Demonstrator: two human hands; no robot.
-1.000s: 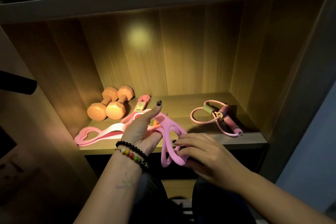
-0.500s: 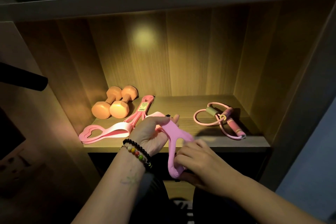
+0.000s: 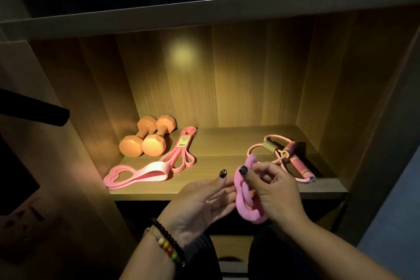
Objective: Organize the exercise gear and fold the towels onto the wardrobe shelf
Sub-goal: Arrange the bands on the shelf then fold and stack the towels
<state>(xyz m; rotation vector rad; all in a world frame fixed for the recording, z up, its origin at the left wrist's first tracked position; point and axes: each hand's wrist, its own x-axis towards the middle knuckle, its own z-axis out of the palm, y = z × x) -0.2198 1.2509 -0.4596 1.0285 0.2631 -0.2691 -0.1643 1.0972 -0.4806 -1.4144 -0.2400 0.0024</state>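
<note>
A pink rubber resistance loop [image 3: 244,195] is bunched up in front of the shelf edge. My right hand [image 3: 272,191] grips it, fingers and thumb curled round its upper part. My left hand [image 3: 200,204] sits palm up beside it with straight fingers touching the loop's left side. On the wooden wardrobe shelf [image 3: 227,143] lie two orange dumbbells [image 3: 145,141] at the back left, a thin pink band with a label [image 3: 181,152], and a wide pink and white band [image 3: 136,175] near the front left. No towels are in view.
A pink skipping rope with handles [image 3: 288,154] lies coiled at the shelf's right. A dark rod [image 3: 34,109] juts in from the left. The wardrobe's side walls close in on both sides, and a board [image 3: 204,11] runs overhead.
The pink loop passed from my left hand to my right, which now holds it bunched and further right. My left hand opened palm up. The view moved closer to the shelf.
</note>
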